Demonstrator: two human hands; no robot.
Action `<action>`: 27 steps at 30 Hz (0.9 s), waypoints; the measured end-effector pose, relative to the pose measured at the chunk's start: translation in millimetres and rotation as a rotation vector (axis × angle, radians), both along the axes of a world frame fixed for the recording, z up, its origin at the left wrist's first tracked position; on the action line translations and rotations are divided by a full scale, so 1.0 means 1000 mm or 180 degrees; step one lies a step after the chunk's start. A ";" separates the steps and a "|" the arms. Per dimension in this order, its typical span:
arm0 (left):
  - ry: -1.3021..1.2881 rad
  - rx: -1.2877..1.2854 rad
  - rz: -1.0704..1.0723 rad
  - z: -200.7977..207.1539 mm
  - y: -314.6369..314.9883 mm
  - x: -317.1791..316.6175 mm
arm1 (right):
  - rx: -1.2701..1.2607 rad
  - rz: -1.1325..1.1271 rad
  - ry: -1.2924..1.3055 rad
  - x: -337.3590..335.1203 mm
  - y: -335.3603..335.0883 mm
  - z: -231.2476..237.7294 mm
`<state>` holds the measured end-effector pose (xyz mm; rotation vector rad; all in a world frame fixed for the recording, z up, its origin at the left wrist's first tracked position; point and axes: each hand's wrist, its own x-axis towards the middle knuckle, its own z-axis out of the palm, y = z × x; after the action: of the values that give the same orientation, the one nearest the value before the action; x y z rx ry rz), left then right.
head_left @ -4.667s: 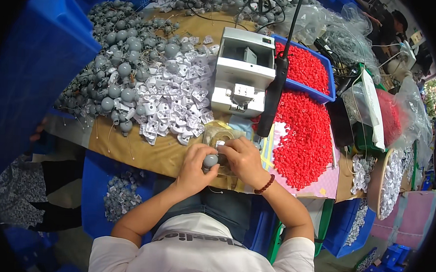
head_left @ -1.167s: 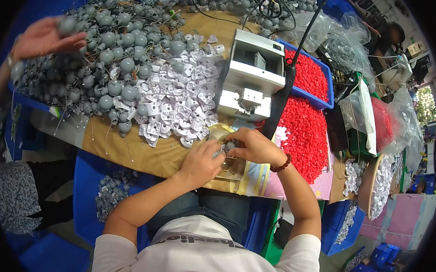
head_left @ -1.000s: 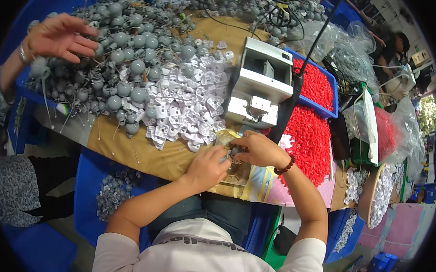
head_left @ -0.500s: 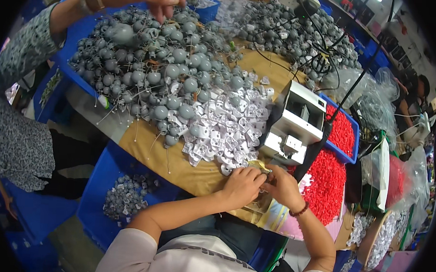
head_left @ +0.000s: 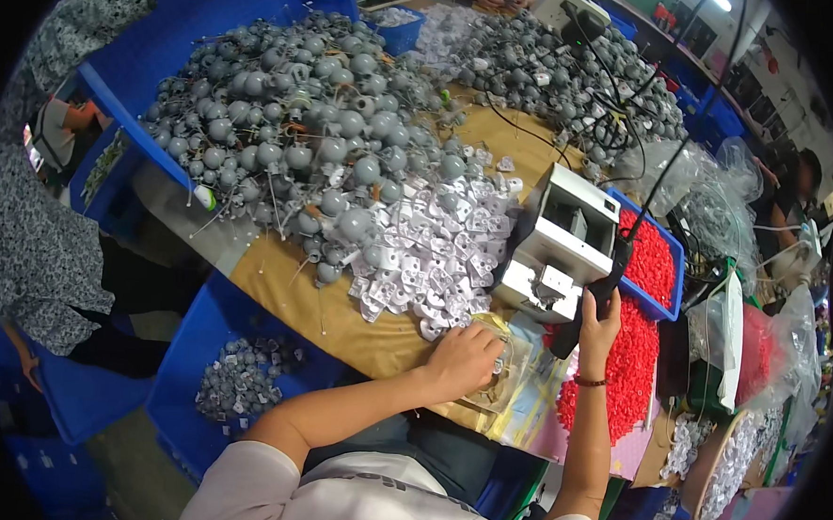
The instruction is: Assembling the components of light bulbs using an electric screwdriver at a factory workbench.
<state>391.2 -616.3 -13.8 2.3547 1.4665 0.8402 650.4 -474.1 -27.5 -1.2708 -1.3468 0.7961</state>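
My left hand [head_left: 463, 359] rests closed over a small part on a clear plastic sheet [head_left: 514, 383] at the near edge of the brown table [head_left: 338, 317]. Just beyond it lies a heap of small white plastic pieces [head_left: 435, 261]. My right hand [head_left: 600, 319] is raised and wrapped around a hanging black tool handle [head_left: 591, 302] beside a white box-shaped machine [head_left: 560, 244]. What the left hand holds is hidden under its fingers.
A big pile of grey round parts with wires [head_left: 291, 140] covers the far left of the table. Red small pieces [head_left: 633, 356] fill a blue tray [head_left: 677, 274] at right. A blue bin [head_left: 231, 382] with grey parts sits below. Another person in a patterned sleeve [head_left: 22, 239] stands at left.
My right hand has left the workpiece and risen to grasp the hanging black handle. The view has swung left. The other person's hand has drawn back from the grey pile.
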 end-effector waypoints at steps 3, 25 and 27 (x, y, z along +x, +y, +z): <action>-0.0180 -0.0007 -0.0036 0.001 0.003 -0.001 | 0.0882 -0.0701 -0.0070 -0.014 -0.014 0.025; -0.0447 -0.0047 -0.0088 0.009 0.005 -0.004 | 0.0174 0.0713 0.0552 -0.117 0.002 0.148; -0.0455 -0.0039 -0.0071 0.010 0.004 -0.004 | -0.0143 0.0756 0.0564 -0.118 -0.024 0.150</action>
<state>387.6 -612.0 -3.9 2.2470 1.3819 0.9689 532.0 -498.0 122.6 -1.0589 -1.3564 1.0835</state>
